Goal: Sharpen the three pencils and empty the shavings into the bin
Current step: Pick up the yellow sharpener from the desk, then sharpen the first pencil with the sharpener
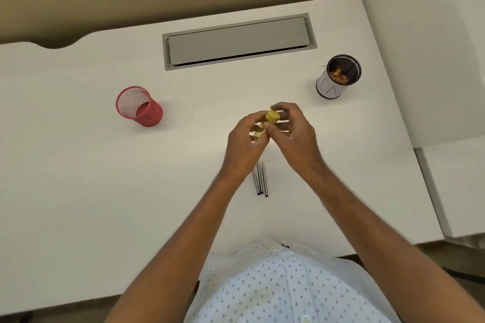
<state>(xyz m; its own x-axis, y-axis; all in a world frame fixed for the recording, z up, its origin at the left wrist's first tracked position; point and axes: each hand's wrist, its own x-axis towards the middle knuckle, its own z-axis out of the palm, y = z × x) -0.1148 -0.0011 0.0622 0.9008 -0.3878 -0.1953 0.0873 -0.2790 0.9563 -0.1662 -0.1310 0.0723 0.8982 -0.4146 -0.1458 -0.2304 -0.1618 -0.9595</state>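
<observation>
Your left hand (245, 139) and right hand (294, 134) both pinch yellow sharpener (273, 116) above desk (78, 165); three pencils (260, 179) lie just nearer you; bin (338, 77) far right.

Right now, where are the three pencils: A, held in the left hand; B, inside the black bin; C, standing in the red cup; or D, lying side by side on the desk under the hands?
D: the three pencils lie side by side on the white desk, just below the left hand and right hand, which both hold the yellow sharpener.
</observation>
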